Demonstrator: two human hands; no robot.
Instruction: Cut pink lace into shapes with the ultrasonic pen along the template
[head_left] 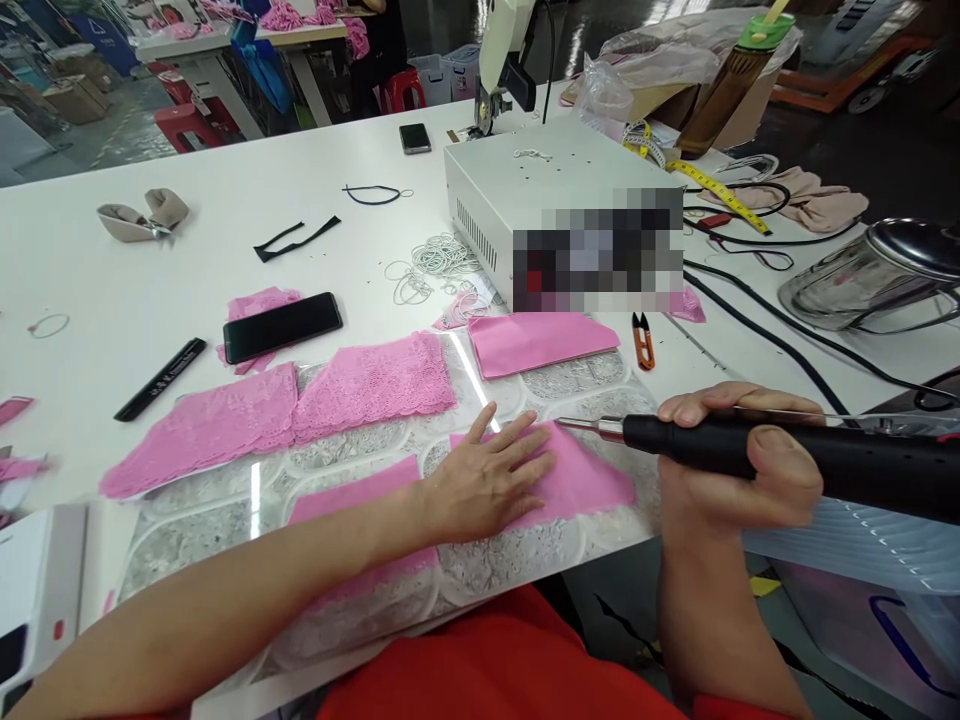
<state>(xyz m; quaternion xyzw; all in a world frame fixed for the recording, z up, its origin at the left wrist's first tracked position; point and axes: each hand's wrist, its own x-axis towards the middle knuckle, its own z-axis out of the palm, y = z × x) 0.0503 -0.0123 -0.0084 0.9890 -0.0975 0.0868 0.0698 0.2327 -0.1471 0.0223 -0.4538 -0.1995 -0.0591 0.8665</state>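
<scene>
My left hand [487, 475] lies flat with its fingers spread, pressing on a smooth pink fabric piece [585, 475] on the stone-patterned mat [525, 560]. In my right hand [742, 480] is a thick black hand tool [705, 440] with a thin metal tip, my fingers wrapped round its body. The tip points left at the upper edge of the fabric piece, close to my left fingertips; whether it touches I cannot tell. Another pink piece [360, 490] lies partly under my left forearm. Pink lace pieces [375, 380] and a stack of smooth pink pieces [544, 343] lie behind.
A grey metal box [555, 160] stands at the back, with loose elastic cord [442, 257] beside it. Orange thread snips [643, 342], cables and a glass jug [862, 275] are on the right. A phone [283, 327] and black marker [161, 380] lie at left.
</scene>
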